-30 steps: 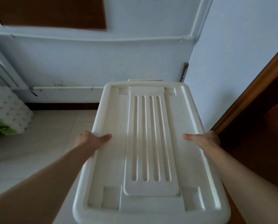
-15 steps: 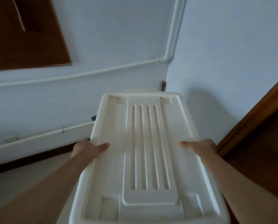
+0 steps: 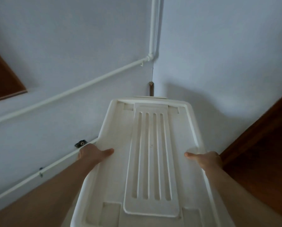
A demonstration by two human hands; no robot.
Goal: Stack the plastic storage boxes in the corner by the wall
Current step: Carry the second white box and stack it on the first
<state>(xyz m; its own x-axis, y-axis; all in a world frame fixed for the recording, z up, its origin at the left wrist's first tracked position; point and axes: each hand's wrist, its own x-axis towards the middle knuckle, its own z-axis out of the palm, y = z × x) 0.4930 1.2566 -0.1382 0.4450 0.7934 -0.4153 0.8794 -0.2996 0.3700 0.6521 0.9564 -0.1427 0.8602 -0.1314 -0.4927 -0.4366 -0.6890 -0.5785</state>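
A: Where is the storage box [image 3: 150,161] sitting in the view right now?

B: It is filling the lower centre, its white lid facing the camera, long axis running from 6 o'clock up toward 12 o'clock. The far short edge is pointing at the corner of the walls [image 3: 152,74]. Whether that edge is touching either wall cannot be told. Nothing beneath the box is showing.

A: And the hands?

B: The left hand [image 3: 91,153] is gripping the long edge at 9 o'clock of the lid, thumb lying flat on top, fingers going over the rim and out of sight. The right hand [image 3: 205,159] is doing the same at 3 o'clock, thumb on the lid, fingers curling round the rim. Both forearms are reaching in from the bottom corners.

A: Details on the lid?

B: A raised centre panel with four long grooves [image 3: 151,154] is running lengthwise; shallow square recesses are sitting at the near corners.

A: Surroundings?

B: A white pipe [image 3: 153,25] is coming down the corner at 12 o'clock and turning left along the wall toward 9 o'clock. A second, lower pipe [image 3: 38,173] is running at 8 o'clock, behind the left forearm. A brown wooden door frame [image 3: 258,138] is standing at 3 o'clock, and a brown panel [image 3: 2,81] is showing at 10 o'clock. A small brown fitting [image 3: 151,89] is sitting in the corner just beyond the far edge.
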